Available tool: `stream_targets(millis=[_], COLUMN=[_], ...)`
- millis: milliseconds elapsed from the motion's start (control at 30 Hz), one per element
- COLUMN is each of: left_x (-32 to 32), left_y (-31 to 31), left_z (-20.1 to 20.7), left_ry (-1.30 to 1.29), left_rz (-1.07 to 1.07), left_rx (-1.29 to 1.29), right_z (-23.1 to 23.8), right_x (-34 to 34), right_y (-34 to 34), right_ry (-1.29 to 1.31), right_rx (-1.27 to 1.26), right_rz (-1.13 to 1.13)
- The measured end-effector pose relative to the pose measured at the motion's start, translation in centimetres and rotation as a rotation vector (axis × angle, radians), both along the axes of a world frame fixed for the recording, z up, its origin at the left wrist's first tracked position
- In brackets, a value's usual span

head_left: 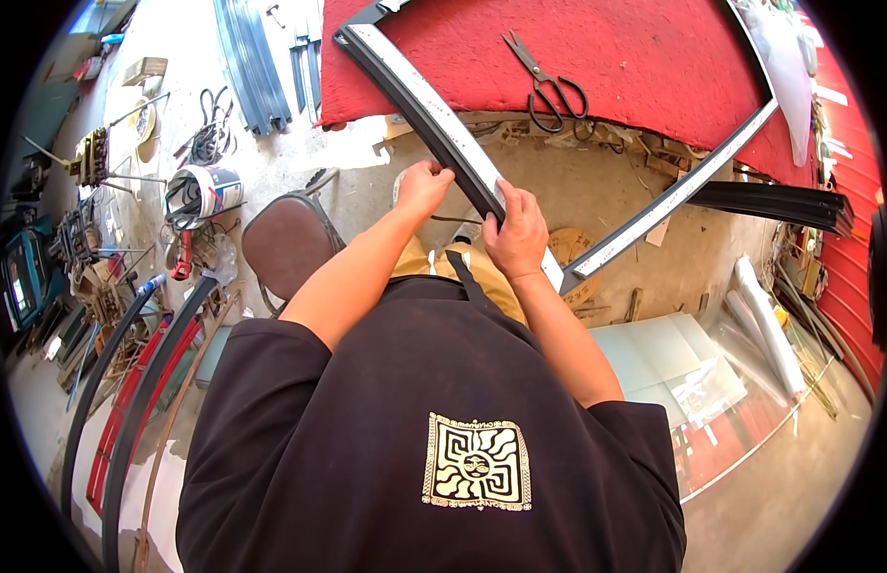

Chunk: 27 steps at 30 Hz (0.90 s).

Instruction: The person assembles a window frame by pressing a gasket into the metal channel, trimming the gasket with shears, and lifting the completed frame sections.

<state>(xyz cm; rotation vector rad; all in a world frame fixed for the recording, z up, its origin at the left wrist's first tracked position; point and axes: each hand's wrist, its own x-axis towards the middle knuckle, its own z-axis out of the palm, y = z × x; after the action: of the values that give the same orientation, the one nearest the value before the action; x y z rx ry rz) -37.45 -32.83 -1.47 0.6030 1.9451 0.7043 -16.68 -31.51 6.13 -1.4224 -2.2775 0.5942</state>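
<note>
A large window frame (420,95), black along its outer edge with a white inner face, lies partly on a red-covered table and juts over its near edge toward me. My left hand (424,191) is closed on the black edge of the frame's left bar, thumb and fingers pressed together there. Close by on the same bar, my right hand (517,227) is closed with its fingers bent over the white face and black edge. Below the hands a dark strip (472,277) hangs over my lap; whether either hand holds it is hidden. Black-handled scissors (547,88) lie partly open inside the frame.
The red table (644,57) stands ahead. A brown-seated chair (289,239) is at my left, near a white bucket (205,191) of dark material. Black profiles (773,205) stick out under the table's right side. Glass panes (654,353) lie at the right.
</note>
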Motion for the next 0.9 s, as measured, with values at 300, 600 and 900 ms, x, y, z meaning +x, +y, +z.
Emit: stream_targets(millis=[300,600,900], left_x=[0.1,0.7,-1.0], left_y=[-0.1,-0.1,0.6], left_z=[0.2,0.4,-0.4], left_ry=[0.039,0.066,-0.108], left_rz=[-0.061,-0.02,0.11], left_rx=[0.025,0.017,0.032], right_z=[-0.3,-0.2,0.0], right_x=[0.1,0.1,0.0], right_y=[0.0,0.0,0.0], right_ry=[0.005,0.005,0.009], right_rx=[-0.007,-0.018,-0.018], right_rz=[-0.007,-0.009,-0.009])
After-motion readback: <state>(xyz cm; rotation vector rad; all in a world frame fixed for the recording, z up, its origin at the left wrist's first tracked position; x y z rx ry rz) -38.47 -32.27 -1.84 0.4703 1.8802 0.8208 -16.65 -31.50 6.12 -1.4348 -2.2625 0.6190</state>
